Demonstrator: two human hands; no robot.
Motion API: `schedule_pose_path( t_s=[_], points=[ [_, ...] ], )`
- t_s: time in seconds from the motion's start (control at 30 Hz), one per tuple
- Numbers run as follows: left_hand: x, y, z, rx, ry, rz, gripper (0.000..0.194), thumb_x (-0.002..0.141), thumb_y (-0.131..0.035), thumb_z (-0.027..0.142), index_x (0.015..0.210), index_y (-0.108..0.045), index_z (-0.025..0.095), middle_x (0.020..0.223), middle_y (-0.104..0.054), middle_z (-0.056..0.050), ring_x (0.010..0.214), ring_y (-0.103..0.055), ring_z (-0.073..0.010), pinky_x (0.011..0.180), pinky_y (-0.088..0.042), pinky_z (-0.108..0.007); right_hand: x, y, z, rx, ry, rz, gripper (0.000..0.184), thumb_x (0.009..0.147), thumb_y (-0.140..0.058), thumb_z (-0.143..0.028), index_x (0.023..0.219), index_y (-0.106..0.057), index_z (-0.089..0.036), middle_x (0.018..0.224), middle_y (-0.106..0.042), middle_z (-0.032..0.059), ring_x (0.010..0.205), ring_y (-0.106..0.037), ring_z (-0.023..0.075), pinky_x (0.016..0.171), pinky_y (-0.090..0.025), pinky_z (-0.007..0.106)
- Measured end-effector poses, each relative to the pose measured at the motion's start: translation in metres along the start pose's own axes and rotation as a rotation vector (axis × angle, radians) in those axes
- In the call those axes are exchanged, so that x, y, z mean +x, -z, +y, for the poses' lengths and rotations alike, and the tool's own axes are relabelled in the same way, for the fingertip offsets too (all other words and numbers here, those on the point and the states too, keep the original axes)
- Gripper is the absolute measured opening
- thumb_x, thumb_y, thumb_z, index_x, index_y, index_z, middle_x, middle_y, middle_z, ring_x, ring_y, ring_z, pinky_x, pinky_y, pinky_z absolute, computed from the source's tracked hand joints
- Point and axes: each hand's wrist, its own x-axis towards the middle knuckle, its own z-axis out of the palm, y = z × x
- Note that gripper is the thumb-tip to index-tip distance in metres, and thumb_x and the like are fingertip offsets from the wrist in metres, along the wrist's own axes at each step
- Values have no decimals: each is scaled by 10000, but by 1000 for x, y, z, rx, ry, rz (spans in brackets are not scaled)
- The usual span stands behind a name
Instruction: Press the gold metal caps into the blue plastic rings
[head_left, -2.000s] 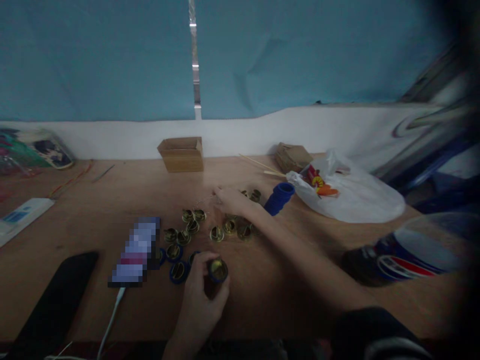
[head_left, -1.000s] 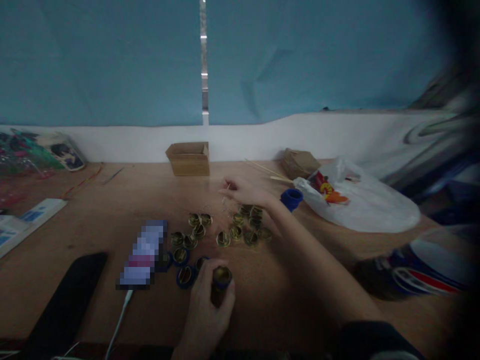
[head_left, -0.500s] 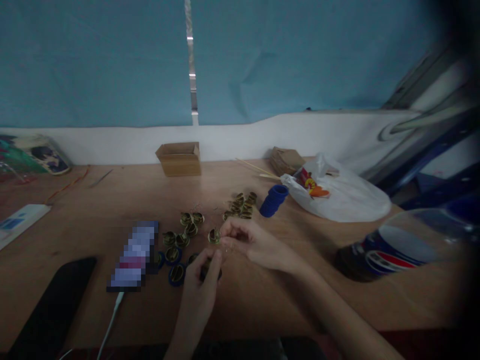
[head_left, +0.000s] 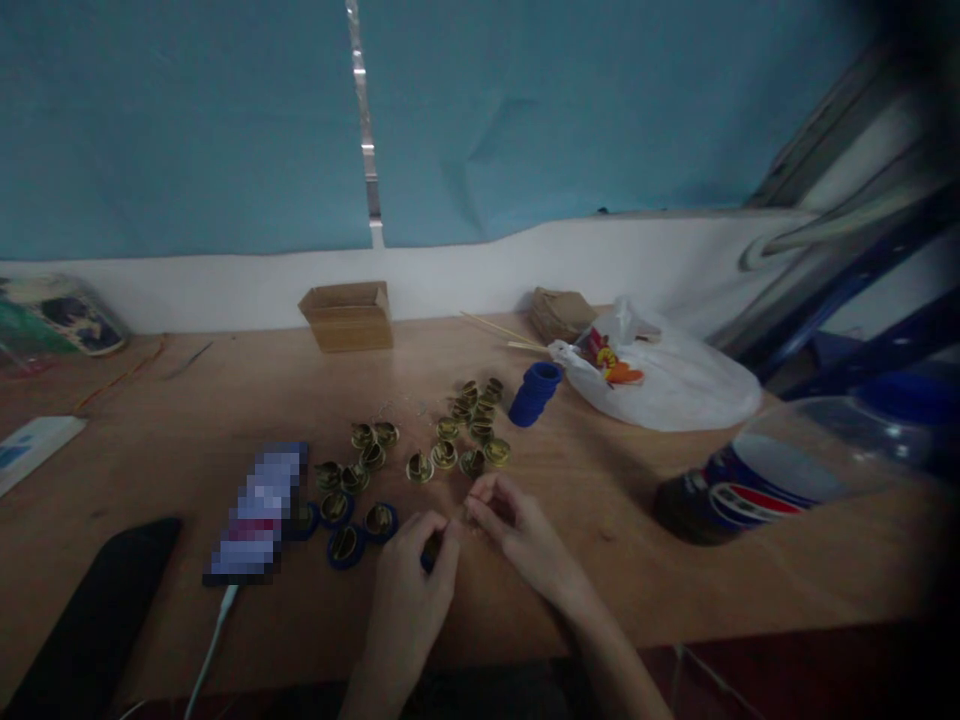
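My left hand [head_left: 415, 570] is closed near the table's front, thumb and fingertips pressed together. Under its fingers shows part of a dark blue-rimmed round piece [head_left: 431, 552]; whether the hand grips it or it lies on the table, I cannot tell. My right hand [head_left: 510, 525] pinches something tiny and thin, too small to name, close to the left fingertips. Several round brass-coloured metal pieces with a raised bar [head_left: 420, 466] lie just beyond both hands. To the left, some sit in blue rings [head_left: 346, 546]. A stack of blue rings [head_left: 535, 394] stands farther back.
A phone with a blurred screen [head_left: 259, 515] and its white cable lie left, beside a black flat object [head_left: 97, 610]. An open cardboard box [head_left: 349, 320] stands at the wall. A white plastic bag [head_left: 675, 385] and a large Pepsi bottle [head_left: 757, 480] are on the right.
My right hand has drawn back toward me from the brass pieces, uncovering several of them. My left hand stays low, still closed. The camera view has shifted slightly.
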Motion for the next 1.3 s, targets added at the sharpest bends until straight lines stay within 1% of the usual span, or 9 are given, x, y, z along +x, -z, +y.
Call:
schedule_pose_path(
  t_s=[0.23, 0.37, 0.5, 0.6, 0.77, 0.97, 1.07, 1.2, 1.3],
  points=[
    [-4, 6, 9, -167, 50, -96, 312, 926, -450, 373, 707, -563, 183, 690, -579, 14, 698, -542, -150, 644, -372, -250, -23, -5, -14, 41, -36, 24, 302, 884, -574, -450, 762, -600, -175, 662, -521, -24, 598, -473, 107, 557, -382, 220],
    [-7, 7, 12, -332, 174, -163, 312, 910, -466, 451, 793, -590, 190, 746, -584, 6, 695, -539, -141, 592, -406, -228, -27, -16, -15, 291, -56, -21, 270, 911, -570, -417, 800, -620, -176, 527, -451, -69, 460, -382, 63, 468, -331, 177],
    [-16, 16, 11, -536, 136, -213, 267, 910, -499, 387, 1122, -543, 230, 1077, -631, -58, 927, -619, -186, 725, -512, -274, -25, -15, -10, 649, -81, 18, 185, 870, -649, -365, 835, -648, -183, 597, -555, -50, 441, -431, 38, 450, -359, 146],
    [-21, 26, 9, -593, 17, -226, 374, 922, -493, 289, 1291, -436, 272, 1304, -551, -94, 1169, -565, -225, 918, -512, -353, -27, -8, -12, 731, -115, -7, 168, 838, -695, -336, 827, -688, -169, 727, -640, 2, 553, -551, 57, 524, -437, 145],
    [-24, 31, 5, -312, -215, -82, 425, 923, -468, 213, 1336, -430, 308, 1383, -488, -86, 1315, -458, -232, 1083, -414, -405, -35, -4, -18, 715, -107, -66, 130, 840, -698, -309, 838, -721, -181, 732, -667, 16, 591, -594, 72, 576, -484, 162],
    [-25, 31, 9, -60, -335, 119, 582, 854, -563, 166, 1387, -382, 316, 1425, -457, -89, 1314, -465, -261, 1041, -478, -422, -38, -5, -22, 772, -110, -165, 118, 810, -731, -299, 792, -742, -183, 718, -688, 20, 612, -627, 73, 591, -495, 156],
    [-25, 33, 11, 56, -398, 227, 612, 807, -627, 159, 1364, -399, 269, 1364, -512, -109, 1272, -510, -263, 966, -544, -369, -36, -5, -22, 815, -142, -155, 122, 793, -749, -302, 778, -725, -183, 687, -663, 4, 586, -605, 64, 564, -472, 145],
    [-22, 32, 8, 4, -369, 293, 627, 763, -699, 183, 1310, -405, 262, 1225, -587, -89, 1109, -632, -230, 890, -586, -343, -32, -7, -20, 811, -178, -108, 169, 782, -754, -335, 783, -675, -185, 602, -569, -31, 502, -500, 52, 495, -401, 145],
    [-21, 31, 7, -15, -332, 297, 592, 739, -728, 200, 1258, -459, 291, 1252, -584, -72, 1074, -652, -234, 907, -579, -382, -31, -10, -19, 780, -155, -137, 191, 816, -716, -349, 768, -645, -178, 548, -486, -50, 470, -412, 55, 483, -366, 158]
  ],
)
